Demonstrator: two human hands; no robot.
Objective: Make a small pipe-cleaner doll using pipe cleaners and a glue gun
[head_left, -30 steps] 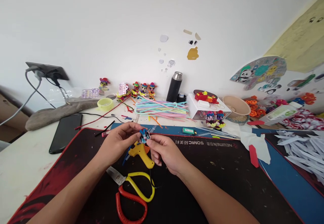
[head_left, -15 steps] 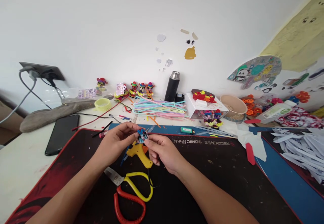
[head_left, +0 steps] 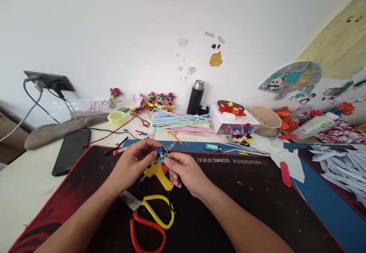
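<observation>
A small blue, white and black figurine point(head_left: 162, 154) is held between my two hands above the desk mat. My left hand point(head_left: 140, 159) pinches its left side with thumb and fingertips. From the right, my right hand point(head_left: 184, 171) grips its lower edge between thumb and index finger, with the other fingers curled beneath. Under the figurine lies a yellow hot glue gun point(head_left: 160, 176), its front part hidden by my hands. Closer to me, scissors point(head_left: 154, 209) with one yellow and one red handle rest on the mat.
Pastel pipe cleaners point(head_left: 183, 122) lie in a bundle behind my hands. Finished figurines point(head_left: 161, 100) stand along the wall beside a black thermos point(head_left: 196, 96). A phone point(head_left: 71, 152) is at left; white paper strips point(head_left: 340, 169) pile up at right. Two figurines point(head_left: 241, 133) stand before a white box point(head_left: 236, 117).
Both hands still hold the figurine, which appears turned slightly. The whole view has shifted a little, so things sit slightly farther right.
</observation>
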